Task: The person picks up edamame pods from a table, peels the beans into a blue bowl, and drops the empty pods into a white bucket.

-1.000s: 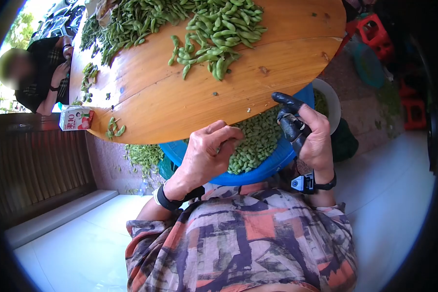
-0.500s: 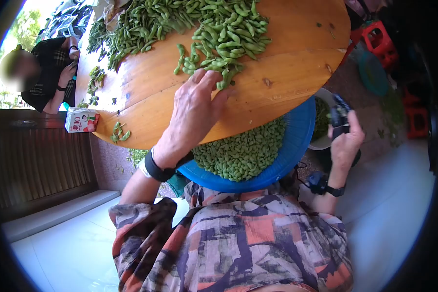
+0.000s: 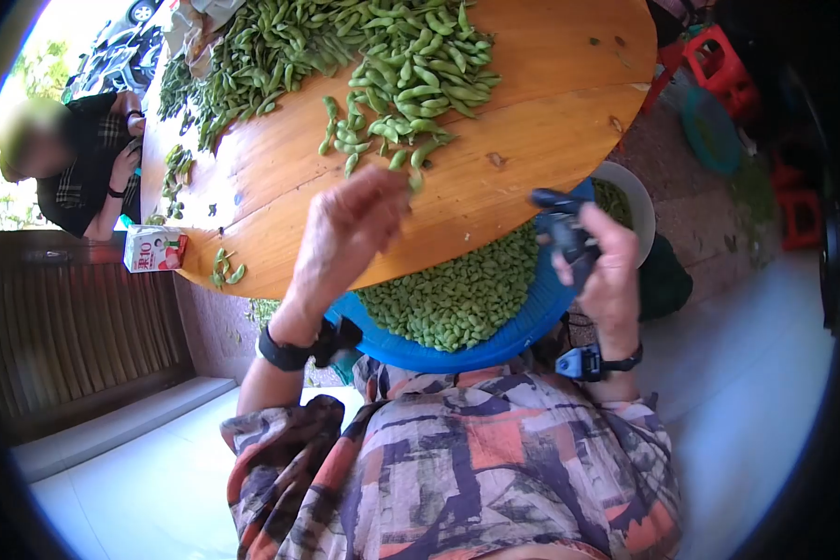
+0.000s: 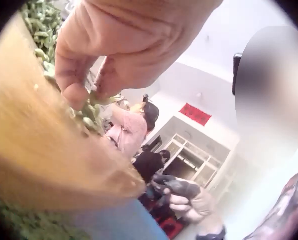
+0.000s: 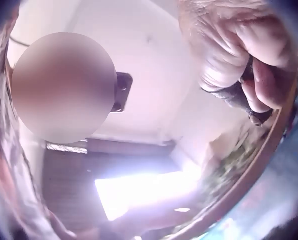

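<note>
Over the table edge, my left hand [image 3: 345, 224] pinches a green pod [image 3: 415, 178] beside the near end of the pod pile [image 3: 429, 70]. The left wrist view shows the left hand's [image 4: 124, 45] thumb and fingers together at a green pod [image 4: 91, 111]. My right hand [image 3: 607, 266], with black coverings on some fingers, hangs loosely curled above the right rim of a blue basin [image 3: 504, 338] of shelled green beans [image 3: 448, 303]. Nothing can be made out in the right hand [image 5: 244, 55] in the right wrist view.
The wooden table [image 3: 532, 112] also bears a small drink carton [image 3: 155, 249] and stray pods [image 3: 226, 269] at its left edge. A white bucket [image 3: 639, 201] stands right of the basin. Another person [image 3: 84, 159] sits at the far left; red stools [image 3: 719, 70] stand right.
My left hand reached up to the pods and has drawn back slightly with one pinched. My right hand went out over the white bucket and has come back left toward the basin.
</note>
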### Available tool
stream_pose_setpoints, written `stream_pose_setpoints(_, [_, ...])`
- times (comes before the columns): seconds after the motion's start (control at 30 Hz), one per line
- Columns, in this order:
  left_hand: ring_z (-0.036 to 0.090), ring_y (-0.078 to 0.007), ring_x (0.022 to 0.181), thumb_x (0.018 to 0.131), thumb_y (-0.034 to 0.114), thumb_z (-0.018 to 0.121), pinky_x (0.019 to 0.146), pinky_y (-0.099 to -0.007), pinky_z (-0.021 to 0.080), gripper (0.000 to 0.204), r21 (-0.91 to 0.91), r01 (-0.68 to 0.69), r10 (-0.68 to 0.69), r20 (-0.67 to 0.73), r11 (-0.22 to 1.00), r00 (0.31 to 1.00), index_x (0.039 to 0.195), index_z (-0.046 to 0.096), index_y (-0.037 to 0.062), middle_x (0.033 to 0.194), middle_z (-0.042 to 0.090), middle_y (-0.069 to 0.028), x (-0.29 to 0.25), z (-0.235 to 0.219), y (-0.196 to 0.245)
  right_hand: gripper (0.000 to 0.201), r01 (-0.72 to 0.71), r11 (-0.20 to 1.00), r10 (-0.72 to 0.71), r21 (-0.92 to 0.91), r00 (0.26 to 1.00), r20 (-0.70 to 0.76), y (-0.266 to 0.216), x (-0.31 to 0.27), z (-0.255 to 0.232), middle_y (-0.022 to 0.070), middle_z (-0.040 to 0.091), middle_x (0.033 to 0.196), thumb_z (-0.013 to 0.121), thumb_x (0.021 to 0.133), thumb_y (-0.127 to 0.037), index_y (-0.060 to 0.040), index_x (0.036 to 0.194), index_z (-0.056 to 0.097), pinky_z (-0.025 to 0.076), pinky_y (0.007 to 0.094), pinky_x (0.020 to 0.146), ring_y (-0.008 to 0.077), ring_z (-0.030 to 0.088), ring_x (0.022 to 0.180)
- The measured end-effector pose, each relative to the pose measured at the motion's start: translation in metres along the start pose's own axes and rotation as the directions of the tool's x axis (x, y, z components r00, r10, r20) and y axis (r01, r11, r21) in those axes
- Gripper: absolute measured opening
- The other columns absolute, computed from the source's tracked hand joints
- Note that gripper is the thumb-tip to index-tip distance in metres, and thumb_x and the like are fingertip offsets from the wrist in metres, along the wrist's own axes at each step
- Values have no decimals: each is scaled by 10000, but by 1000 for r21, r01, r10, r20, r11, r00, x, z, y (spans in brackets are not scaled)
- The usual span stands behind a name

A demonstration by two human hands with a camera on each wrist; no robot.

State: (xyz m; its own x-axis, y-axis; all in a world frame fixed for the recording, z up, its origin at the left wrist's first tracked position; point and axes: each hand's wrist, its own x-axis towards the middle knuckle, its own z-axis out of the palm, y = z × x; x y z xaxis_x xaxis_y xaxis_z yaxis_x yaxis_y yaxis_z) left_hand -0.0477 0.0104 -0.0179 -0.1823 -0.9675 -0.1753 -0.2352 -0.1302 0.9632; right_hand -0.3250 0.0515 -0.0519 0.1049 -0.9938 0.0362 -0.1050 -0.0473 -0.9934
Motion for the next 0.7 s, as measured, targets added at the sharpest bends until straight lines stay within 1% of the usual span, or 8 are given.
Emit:
stream_pose_setpoints(0.07, [533, -36, 590, 950, 96, 616, 518, -192, 428, 136, -217, 98, -75, 112, 971, 991, 1053, 647, 14, 704, 585, 27, -18, 17, -3, 718, 47, 972, -90, 229, 979, 182, -5, 8, 26, -10, 579, 733, 479, 898, -648, 15, 1127, 635, 431, 209, 552, 40, 537, 628])
stream_pose_setpoints(0.23, [510, -49, 559, 947, 104, 628, 482, -193, 388, 129, -386, 168, -111, 165, 907, 980, 1010, 649, -7, 710, 595, 6, -37, 31, -11, 279, -283, 932, 177, 226, 900, 398, -19, 12, 43, -21, 554, 752, 545, 894, -106, -10, 1133, 653, 400, 204, 557, 27, 486, 628])
stream_pose_setpoints(0.33, [506, -35, 576, 944, 107, 637, 510, -184, 399, 122, -343, 136, -106, 105, 930, 989, 998, 655, -1, 696, 591, 24, -40, 37, -11, 281, -221, 953, 132, 208, 919, 371, -20, 10, 44, -28, 549, 761, 514, 873, -75, -1, 1104, 657, 404, 200, 579, 27, 497, 664])
stream_pose_setpoints(0.4, [502, -40, 566, 931, 90, 650, 505, -193, 400, 113, -82, -31, 32, 6, 996, 999, 996, 655, -3, 682, 595, 8, -41, 40, -13, 271, -219, 955, 136, 197, 921, 366, -22, 10, 44, -30, 551, 771, 512, 874, -73, 2, 1091, 655, 405, 199, 587, 28, 499, 680])
stream_pose_setpoints(0.53, [484, -49, 532, 931, 116, 655, 474, -202, 371, 123, -156, -56, 61, 26, 986, 998, 973, 652, 1, 652, 584, -6, -41, 39, -18, 261, -170, 977, 117, 130, 933, 342, -21, 11, 43, -35, 550, 741, 512, 878, -85, 3, 1074, 660, 387, 194, 556, 29, 489, 640])
stream_pose_setpoints(0.63, [470, -79, 498, 939, 133, 631, 432, -219, 327, 130, -672, 296, -105, 310, 678, 945, 941, 636, 3, 669, 575, -31, -43, 35, -21, 246, -423, 786, 179, 451, 854, 489, -13, 10, 38, -42, 540, 683, 524, 876, -92, -8, 1056, 668, 357, 184, 513, 15, 471, 588])
stream_pose_setpoints(0.67, [484, -102, 500, 935, 107, 620, 423, -228, 325, 107, -755, 383, -123, 378, 533, 918, 938, 628, 1, 705, 581, -54, -44, 36, -23, 246, -424, 786, 179, 450, 853, 490, -10, 10, 40, -42, 540, 683, 524, 876, -92, -8, 1056, 668, 357, 184, 513, 15, 471, 588])
stream_pose_setpoints(0.7, [473, -99, 475, 940, 124, 612, 417, -222, 318, 129, -755, 381, -68, 411, 533, 909, 941, 627, -4, 717, 595, -62, -45, 41, -21, 242, -348, 850, 158, 395, 884, 440, -7, 10, 43, -49, 536, 664, 528, 883, -103, -11, 1058, 667, 345, 178, 499, 8, 462, 570])
